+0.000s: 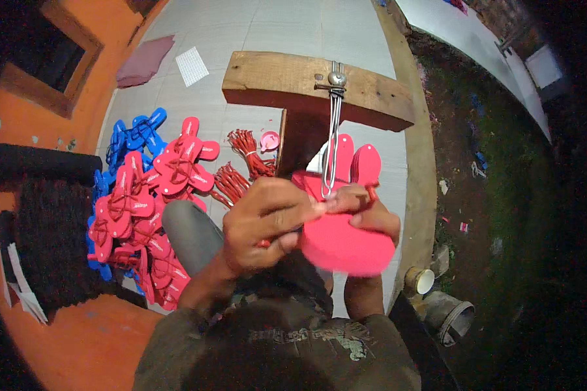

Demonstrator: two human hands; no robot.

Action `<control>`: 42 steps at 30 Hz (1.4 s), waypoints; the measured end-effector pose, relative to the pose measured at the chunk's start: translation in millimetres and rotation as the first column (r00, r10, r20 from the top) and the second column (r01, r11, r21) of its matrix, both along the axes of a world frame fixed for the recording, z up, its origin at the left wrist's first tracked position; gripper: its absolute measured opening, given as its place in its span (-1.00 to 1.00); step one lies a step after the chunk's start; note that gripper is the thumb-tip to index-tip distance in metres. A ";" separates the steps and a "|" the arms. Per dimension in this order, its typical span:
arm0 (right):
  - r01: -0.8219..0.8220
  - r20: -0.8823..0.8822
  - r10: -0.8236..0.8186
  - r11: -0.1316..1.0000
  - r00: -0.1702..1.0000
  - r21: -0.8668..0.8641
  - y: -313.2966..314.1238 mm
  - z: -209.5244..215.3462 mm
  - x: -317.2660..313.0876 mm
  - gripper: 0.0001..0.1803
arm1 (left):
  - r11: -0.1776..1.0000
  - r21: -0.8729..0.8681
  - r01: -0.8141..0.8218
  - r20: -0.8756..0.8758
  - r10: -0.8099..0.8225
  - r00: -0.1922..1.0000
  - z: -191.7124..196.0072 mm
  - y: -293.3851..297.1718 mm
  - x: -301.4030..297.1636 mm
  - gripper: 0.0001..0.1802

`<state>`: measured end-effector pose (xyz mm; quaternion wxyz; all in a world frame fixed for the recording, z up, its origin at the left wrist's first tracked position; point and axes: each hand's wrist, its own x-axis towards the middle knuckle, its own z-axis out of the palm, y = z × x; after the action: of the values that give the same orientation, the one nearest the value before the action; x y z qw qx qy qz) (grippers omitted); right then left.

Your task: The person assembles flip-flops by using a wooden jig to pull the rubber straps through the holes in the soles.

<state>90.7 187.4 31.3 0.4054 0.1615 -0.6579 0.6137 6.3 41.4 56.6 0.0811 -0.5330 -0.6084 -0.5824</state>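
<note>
My right hand [375,215] is closed around the edge of a pink flip-flop sole [349,244], its near end slightly blurred. A red strap end [372,191] sticks up by that hand's fingers. My left hand [267,221] is closed, its fingertips pinching close to the tip of a long metal wire hook [333,143]. A bit of red strap [263,244] pokes out from between its fingers; the rest is hidden. The hook hangs from a bolt [336,79] on a wooden beam [274,77] and meets the sole between both hands.
Finished pink flip-flops [134,195] and blue flip-flops [147,130] lie heaped at the left. Bundles of red straps [244,143] lie beside them. Beyond my hands stand stacked pink soles [366,163]. A pinkish cloth [143,62] and white sheet [192,66] lie farther off.
</note>
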 end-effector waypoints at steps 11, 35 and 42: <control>0.000 0.019 -0.003 0.984 1.000 0.175 24.0 8.1 -7.3 -0.83 | 0.996 0.090 -0.026 -0.010 0.027 1.000 -6.2 12.8 -10.7 -0.70; 0.407 0.214 -0.395 0.913 0.894 -0.015 30.9 20.6 -53.2 -0.58 | 0.966 0.219 -0.135 0.797 -0.098 0.596 -7.9 2.9 -10.7 -0.74; 0.135 0.380 -0.049 0.970 0.924 -0.201 44.0 42.5 -47.5 -0.61 | 0.994 0.014 -0.111 0.433 0.093 0.896 2.0 19.3 -3.9 -0.83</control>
<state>43.2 231.3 73.8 0.3172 -0.0357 -0.6566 0.6834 2.3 60.7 58.5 -0.0151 -0.3564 -0.6269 -0.6926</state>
